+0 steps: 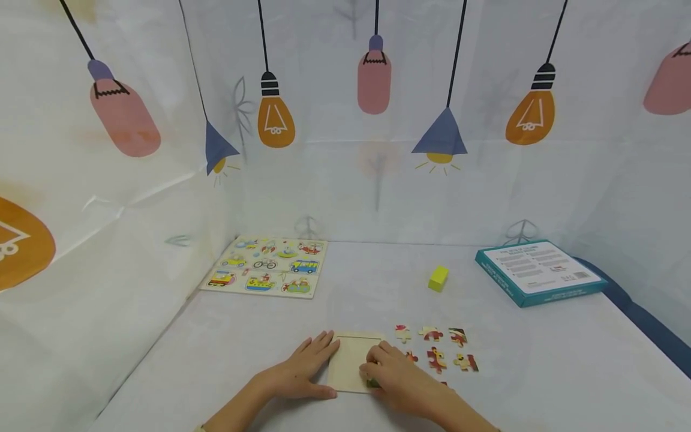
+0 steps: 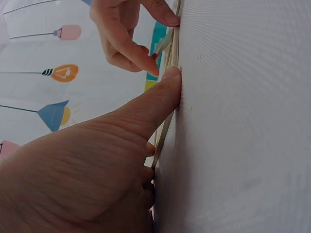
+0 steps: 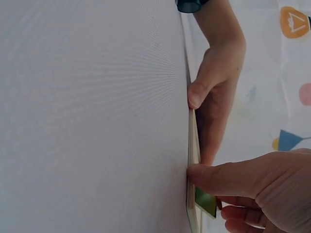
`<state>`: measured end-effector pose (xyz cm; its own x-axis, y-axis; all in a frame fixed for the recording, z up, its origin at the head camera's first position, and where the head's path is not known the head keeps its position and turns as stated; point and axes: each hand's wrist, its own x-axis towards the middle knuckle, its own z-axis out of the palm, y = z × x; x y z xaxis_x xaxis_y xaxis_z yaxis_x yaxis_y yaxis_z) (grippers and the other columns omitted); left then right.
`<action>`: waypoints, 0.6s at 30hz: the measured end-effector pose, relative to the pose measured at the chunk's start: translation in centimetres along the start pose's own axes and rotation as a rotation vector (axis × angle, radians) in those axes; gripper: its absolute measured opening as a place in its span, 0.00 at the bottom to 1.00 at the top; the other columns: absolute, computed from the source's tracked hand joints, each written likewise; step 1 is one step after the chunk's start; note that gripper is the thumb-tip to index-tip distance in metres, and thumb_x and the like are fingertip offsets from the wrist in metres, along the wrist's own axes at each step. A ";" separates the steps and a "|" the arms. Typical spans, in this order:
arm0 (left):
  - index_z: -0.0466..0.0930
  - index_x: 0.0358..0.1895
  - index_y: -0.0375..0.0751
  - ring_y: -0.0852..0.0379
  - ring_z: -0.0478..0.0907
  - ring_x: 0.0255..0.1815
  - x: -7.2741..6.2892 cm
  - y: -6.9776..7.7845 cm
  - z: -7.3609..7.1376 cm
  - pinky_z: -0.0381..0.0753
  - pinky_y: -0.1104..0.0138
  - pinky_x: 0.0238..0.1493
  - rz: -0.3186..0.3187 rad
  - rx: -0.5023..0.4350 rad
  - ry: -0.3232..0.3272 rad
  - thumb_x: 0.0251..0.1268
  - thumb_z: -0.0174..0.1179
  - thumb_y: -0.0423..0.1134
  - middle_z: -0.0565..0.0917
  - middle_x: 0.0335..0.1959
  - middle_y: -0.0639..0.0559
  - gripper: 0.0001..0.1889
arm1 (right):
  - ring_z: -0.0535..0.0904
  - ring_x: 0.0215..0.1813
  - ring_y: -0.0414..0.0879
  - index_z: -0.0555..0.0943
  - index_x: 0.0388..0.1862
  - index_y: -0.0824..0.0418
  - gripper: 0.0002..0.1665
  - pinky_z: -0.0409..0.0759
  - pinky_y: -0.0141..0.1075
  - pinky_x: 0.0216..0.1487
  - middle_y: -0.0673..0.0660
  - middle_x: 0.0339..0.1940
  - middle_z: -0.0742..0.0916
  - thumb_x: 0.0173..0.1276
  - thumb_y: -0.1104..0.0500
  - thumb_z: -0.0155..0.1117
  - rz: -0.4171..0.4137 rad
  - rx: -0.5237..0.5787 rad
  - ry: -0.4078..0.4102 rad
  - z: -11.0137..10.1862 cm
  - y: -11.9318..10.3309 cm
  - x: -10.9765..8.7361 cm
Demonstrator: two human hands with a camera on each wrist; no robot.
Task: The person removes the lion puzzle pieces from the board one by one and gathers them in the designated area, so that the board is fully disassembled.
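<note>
A pale wooden puzzle tray (image 1: 347, 363) lies flat on the white tabletop between the two hands. My left hand (image 1: 297, 373) rests along its left side with the fingers stretched out, and the thumb touches the near left corner. At the near right corner, my right hand (image 1: 400, 379) pinches a green jigsaw piece (image 3: 205, 203). That piece is tilted over the tray in the right wrist view, and the right thumb touches the tray's edge. The fingers hide most of the piece in the head view. Loose jigsaw pieces (image 1: 436, 359) lie right of the tray, some partly covered by the right hand.
A vehicle picture board (image 1: 278, 276) lies at the back left. Farther back on the right are a yellow-green block (image 1: 438, 278) and a teal-edged box (image 1: 540, 271). White sheeting (image 1: 345, 192) printed with lamps rises behind the table.
</note>
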<state>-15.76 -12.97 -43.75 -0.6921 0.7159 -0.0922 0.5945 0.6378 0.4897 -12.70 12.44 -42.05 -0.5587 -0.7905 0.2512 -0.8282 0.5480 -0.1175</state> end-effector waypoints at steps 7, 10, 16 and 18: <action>0.48 0.71 0.36 0.44 0.40 0.72 -0.1 -0.2 0.2 0.40 0.46 0.67 0.004 0.004 0.005 0.56 0.54 0.64 0.45 0.72 0.38 0.47 | 0.69 0.42 0.38 0.80 0.38 0.53 0.15 0.73 0.31 0.44 0.44 0.39 0.74 0.51 0.57 0.73 -0.008 0.008 0.032 -0.1 0.1 0.0; 0.48 0.71 0.37 0.45 0.40 0.72 -0.1 -0.3 0.2 0.40 0.47 0.67 0.005 0.005 0.006 0.56 0.53 0.64 0.45 0.72 0.38 0.47 | 0.69 0.41 0.37 0.80 0.38 0.53 0.15 0.73 0.30 0.43 0.44 0.38 0.74 0.51 0.57 0.73 0.020 0.016 0.018 -0.2 0.2 0.1; 0.48 0.71 0.36 0.45 0.40 0.72 -0.1 -0.3 0.2 0.40 0.46 0.67 0.009 0.005 0.008 0.56 0.53 0.64 0.45 0.72 0.38 0.47 | 0.70 0.39 0.36 0.79 0.37 0.52 0.14 0.74 0.31 0.42 0.43 0.37 0.74 0.51 0.58 0.73 0.063 0.035 -0.031 -0.4 0.2 0.2; 0.48 0.71 0.36 0.44 0.40 0.72 -0.1 -0.3 0.2 0.40 0.46 0.67 0.010 0.003 0.008 0.56 0.54 0.64 0.45 0.72 0.38 0.47 | 0.70 0.37 0.35 0.79 0.37 0.52 0.14 0.74 0.31 0.40 0.43 0.37 0.74 0.51 0.58 0.73 0.068 0.037 -0.041 -0.4 0.2 0.3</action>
<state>-15.79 -13.15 -44.05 -0.6898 0.7195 -0.0803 0.6023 0.6319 0.4879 -13.05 12.45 -41.61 -0.6147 -0.7625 0.2018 -0.7887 0.5911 -0.1691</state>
